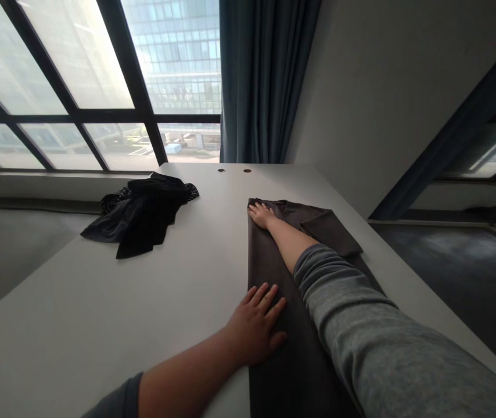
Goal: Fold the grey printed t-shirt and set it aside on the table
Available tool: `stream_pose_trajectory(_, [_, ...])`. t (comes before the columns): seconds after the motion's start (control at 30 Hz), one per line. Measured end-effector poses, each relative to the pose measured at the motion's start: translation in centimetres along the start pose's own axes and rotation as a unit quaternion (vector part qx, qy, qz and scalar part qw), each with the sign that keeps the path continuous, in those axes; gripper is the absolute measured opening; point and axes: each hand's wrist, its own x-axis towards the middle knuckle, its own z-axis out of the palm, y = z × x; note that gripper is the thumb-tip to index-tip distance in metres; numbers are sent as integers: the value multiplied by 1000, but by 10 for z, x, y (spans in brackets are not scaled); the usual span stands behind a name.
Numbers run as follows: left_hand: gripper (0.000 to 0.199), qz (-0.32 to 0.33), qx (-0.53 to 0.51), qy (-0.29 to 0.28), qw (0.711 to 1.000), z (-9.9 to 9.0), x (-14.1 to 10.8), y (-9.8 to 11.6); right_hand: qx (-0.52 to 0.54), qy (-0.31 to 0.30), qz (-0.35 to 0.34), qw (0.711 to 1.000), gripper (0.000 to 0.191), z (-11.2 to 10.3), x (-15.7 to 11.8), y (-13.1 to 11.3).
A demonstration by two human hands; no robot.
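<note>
A dark grey-brown shirt (274, 267) lies spread lengthwise on the white table, its left side in a straight edge. One short sleeve lies over at the far right of it. My left hand (257, 325) rests flat on the near part of that edge, fingers spread. Farther off, my right hand (262, 215) presses flat on the shirt's far left corner, close to the collar, its fingers extended. Neither hand grips the cloth. My right forearm crosses above the shirt and hides some of its middle and right side.
A crumpled black garment (147, 203) with a striped part lies at the table's far left edge. Two round cable holes sit near the back edge of the white table (204, 278). Beyond are windows, a blue curtain (261, 81) and a white wall (361, 104).
</note>
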Motion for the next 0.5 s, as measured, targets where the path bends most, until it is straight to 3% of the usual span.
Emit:
stream_pose_trajectory(0.1, [72, -3, 10, 12, 1000, -6, -1, 3, -6, 71, 43, 997, 60, -28, -17, 50])
stream_pose_trajectory(0.17, [67, -13, 20, 17, 1000, -16, 1, 12, -12, 101, 106, 989, 56, -51, -33, 100])
stream_pose_trajectory(0.23, [56, 4, 29, 20, 999, -27, 9, 30, -13, 94, 181, 979, 46, -73, -52, 153])
stream_pose_trajectory(0.37, [38, 189, 31, -29, 981, -35, 46, 81, -1, 53, 211, 976, 42, -97, -88, 234])
stream_pose_trajectory(0.5, [37, 355, 54, -88, 929, -13, 104, 138, 36, 2, 178, 983, 41, -91, -108, 266])
